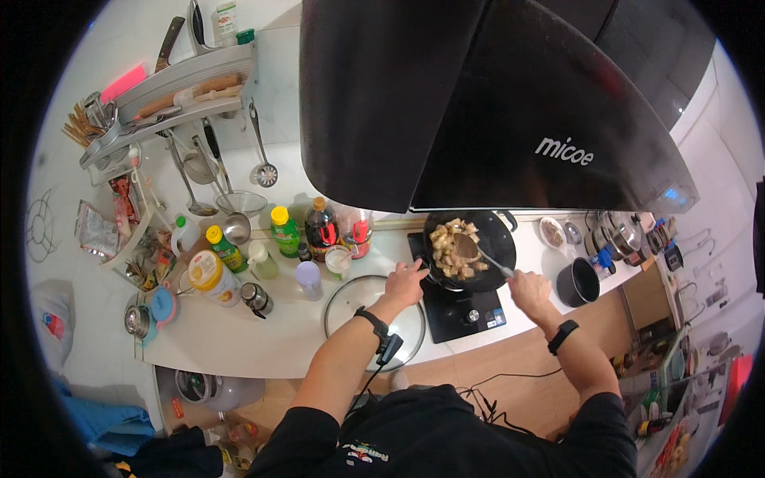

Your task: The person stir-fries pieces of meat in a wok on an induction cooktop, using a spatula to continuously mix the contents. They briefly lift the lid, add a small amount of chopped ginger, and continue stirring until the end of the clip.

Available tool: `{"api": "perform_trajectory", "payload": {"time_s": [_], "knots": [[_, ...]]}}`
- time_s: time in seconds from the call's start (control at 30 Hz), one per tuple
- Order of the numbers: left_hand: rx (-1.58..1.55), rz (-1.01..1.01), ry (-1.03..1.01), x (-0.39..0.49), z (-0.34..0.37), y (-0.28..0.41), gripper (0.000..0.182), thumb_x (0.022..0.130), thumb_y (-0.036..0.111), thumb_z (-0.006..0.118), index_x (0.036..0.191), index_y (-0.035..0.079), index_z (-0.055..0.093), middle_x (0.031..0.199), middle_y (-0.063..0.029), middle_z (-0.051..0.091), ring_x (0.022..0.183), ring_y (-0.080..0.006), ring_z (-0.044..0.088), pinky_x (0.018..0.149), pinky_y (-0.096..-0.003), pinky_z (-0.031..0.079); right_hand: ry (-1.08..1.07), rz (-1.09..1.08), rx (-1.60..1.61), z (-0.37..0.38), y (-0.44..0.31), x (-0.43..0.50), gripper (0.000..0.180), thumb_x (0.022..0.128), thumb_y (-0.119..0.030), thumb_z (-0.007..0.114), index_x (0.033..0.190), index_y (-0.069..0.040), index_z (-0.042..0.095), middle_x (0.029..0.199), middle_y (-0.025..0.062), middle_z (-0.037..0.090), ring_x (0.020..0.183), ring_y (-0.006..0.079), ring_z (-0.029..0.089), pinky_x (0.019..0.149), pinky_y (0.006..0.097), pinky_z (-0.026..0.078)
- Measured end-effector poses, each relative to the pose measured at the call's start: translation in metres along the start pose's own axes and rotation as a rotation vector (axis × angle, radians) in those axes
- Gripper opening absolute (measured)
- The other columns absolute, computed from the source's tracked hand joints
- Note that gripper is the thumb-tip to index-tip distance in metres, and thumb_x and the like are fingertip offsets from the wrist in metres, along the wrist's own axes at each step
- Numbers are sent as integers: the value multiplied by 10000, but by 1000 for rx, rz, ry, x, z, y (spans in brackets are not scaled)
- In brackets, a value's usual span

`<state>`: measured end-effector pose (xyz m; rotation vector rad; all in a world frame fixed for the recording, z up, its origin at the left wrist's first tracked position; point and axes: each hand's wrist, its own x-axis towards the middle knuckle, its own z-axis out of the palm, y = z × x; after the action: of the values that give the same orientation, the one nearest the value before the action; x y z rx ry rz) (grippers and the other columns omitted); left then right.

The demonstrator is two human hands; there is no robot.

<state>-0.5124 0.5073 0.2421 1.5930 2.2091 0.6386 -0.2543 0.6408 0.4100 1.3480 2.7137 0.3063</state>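
Note:
A black wok [499, 254] sits tilted on a black induction cooktop [463, 325], holding browned chunks of food [451, 245]. My right hand [531, 293] is closed around the grey handle of a spatula [466, 245], whose brown blade lies among the chunks. At the wok's left side, my left hand [406, 284] has its fingers on the loop handle; the hand partly hides that grip. Beneath my left forearm a glass lid [349, 305] lies on the counter, its right part covered by the arm.
A black range hood [508, 119] overhangs the wok closely. Sauce bottles [323, 227], a lilac cup [309, 279] and a yellow-lidded tub [214, 278] stand left. To the right are a dark pot [578, 282] and a bowl [551, 233]. Cables [487, 409] trail below.

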Motion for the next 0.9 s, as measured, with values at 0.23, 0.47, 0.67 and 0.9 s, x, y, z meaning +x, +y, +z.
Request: {"api": "perform_trajectory", "payload": {"time_s": [0.23,0.47,0.67,0.9], "knots": [[-63,-57,10,-11,3,6,644,817,61,549,1428,265,563,1625,-24,335,1405,-384,358,1119,-487,402,-118,145,-69,7,74,57,400,922,-439,646,996,-58,745,954,194,738,908,377,721,784,498,562],[-6,-153,40,-2,21,11,624,830,134,568,1436,284,550,1605,-54,358,1470,-375,273,1132,-511,370,-223,135,84,65,92,124,495,927,-492,598,1088,-45,735,1095,224,713,1070,407,666,927,479,526],[-21,-154,83,-3,20,16,614,838,80,530,1415,283,573,1598,-63,379,1455,-399,293,1150,-495,363,-110,-60,86,64,55,110,394,937,-480,568,1013,-132,737,996,143,738,972,351,704,811,492,562],[-6,-144,-32,-6,8,16,668,833,113,553,1476,280,495,1627,-62,320,1478,-385,250,1146,-511,357,105,-312,-133,65,5,46,155,958,-232,548,966,-84,589,698,127,702,639,309,711,594,427,554]]}}
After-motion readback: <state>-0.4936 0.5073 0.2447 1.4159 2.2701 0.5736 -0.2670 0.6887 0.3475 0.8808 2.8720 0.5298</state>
